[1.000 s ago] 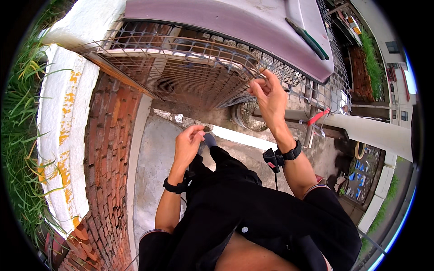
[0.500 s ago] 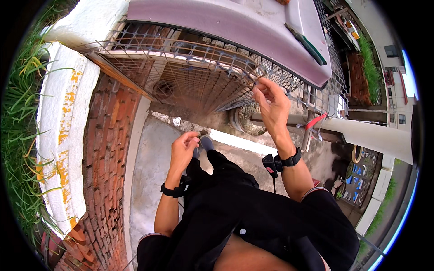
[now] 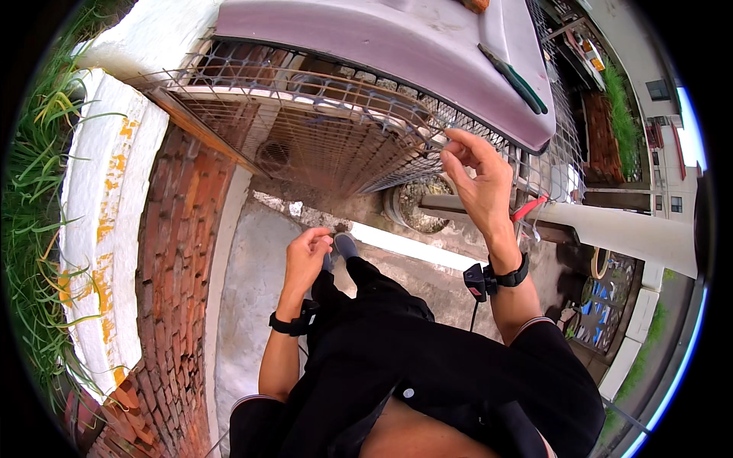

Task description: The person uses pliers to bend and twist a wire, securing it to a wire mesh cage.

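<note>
My right hand (image 3: pixel 485 177) is raised at the right end of a rusty wire mesh panel (image 3: pixel 321 126), its thumb and fingers curled toward each other. Beside the fingertips are the mesh's thin wire ends; anything small in the pinch is too fine to make out. Lower and farther left, my left hand (image 3: pixel 305 256) hovers in front of my body with bent fingers drawn together, apart from the mesh. What it holds, if anything, cannot be seen. Green-handled pliers (image 3: pixel 515 80) lie on the pale purple ledge (image 3: pixel 366 46) above the mesh.
A red strip (image 3: pixel 528 208) is tied near a white pipe (image 3: pixel 618 229) at the right. To the left run a brick wall (image 3: pixel 179 282) and a white block (image 3: pixel 107 229) beside grass. A round pot (image 3: pixel 416 204) stands behind the mesh.
My right hand has shifted to the right, a little away from the mesh end. My left hand has barely moved, and the pliers still lie on the ledge.
</note>
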The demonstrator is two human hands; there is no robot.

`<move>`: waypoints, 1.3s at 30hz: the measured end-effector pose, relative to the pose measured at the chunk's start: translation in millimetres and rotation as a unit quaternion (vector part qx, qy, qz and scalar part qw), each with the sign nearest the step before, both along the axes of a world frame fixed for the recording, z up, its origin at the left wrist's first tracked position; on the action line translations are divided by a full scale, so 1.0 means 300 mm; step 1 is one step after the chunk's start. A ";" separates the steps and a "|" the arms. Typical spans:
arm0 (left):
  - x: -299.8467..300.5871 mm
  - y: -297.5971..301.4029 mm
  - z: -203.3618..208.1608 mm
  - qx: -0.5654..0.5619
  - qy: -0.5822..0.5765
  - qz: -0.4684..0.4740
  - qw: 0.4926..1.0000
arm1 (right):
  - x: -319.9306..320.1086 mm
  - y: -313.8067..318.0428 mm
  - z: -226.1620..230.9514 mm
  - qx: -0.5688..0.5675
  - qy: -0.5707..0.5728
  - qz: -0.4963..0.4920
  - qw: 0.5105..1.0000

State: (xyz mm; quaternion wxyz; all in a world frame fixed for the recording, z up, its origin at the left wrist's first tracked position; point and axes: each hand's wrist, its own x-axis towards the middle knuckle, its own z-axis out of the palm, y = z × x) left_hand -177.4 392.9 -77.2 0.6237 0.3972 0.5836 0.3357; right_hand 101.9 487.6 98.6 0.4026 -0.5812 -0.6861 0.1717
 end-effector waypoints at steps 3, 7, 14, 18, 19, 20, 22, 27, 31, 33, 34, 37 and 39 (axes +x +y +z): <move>-0.007 -0.004 0.008 0.002 0.012 -0.003 1.000 | -0.001 0.049 -0.029 -0.030 -0.020 0.007 0.999; -0.029 -0.034 -0.017 -0.003 0.026 0.003 1.000 | -0.024 0.082 -0.050 -0.076 -0.003 0.002 0.997; -0.053 -0.060 -0.056 -0.015 0.035 0.020 0.999 | -0.009 0.071 -0.126 0.005 -0.028 0.020 0.999; -0.050 -0.062 -0.069 -0.015 0.032 0.025 0.999 | -0.005 0.079 -0.159 0.056 -0.144 0.055 0.987; -0.051 -0.062 -0.070 -0.014 0.033 0.026 0.999 | -0.012 0.085 -0.168 0.078 -0.166 0.060 0.981; -0.051 -0.062 -0.070 -0.014 0.036 0.027 0.999 | -0.014 0.089 -0.166 0.075 -0.160 0.060 0.982; -0.050 -0.059 -0.067 -0.013 0.041 0.027 0.999 | -0.047 0.076 -0.119 -0.031 -0.058 0.032 0.997; -0.055 -0.063 -0.072 -0.014 0.052 0.026 0.998 | -0.033 0.080 -0.145 -0.030 0.072 0.018 0.997; -0.066 -0.072 -0.072 -0.021 0.062 -0.002 0.998 | -0.018 0.095 -0.118 0.006 -0.019 0.045 0.999; -0.066 -0.073 -0.079 -0.019 0.062 0.001 0.998 | -0.016 0.099 -0.108 0.006 -0.051 0.048 0.998; -0.063 -0.074 -0.083 -0.017 0.061 0.003 0.998 | -0.006 0.103 -0.108 0.003 -0.059 0.052 0.997; -0.052 -0.077 -0.091 -0.022 0.052 0.024 0.998 | 0.000 0.122 -0.117 -0.021 -0.067 0.067 0.995; -0.047 -0.080 -0.098 -0.019 0.055 0.015 0.998 | 0.000 0.124 -0.118 -0.034 -0.066 0.072 0.995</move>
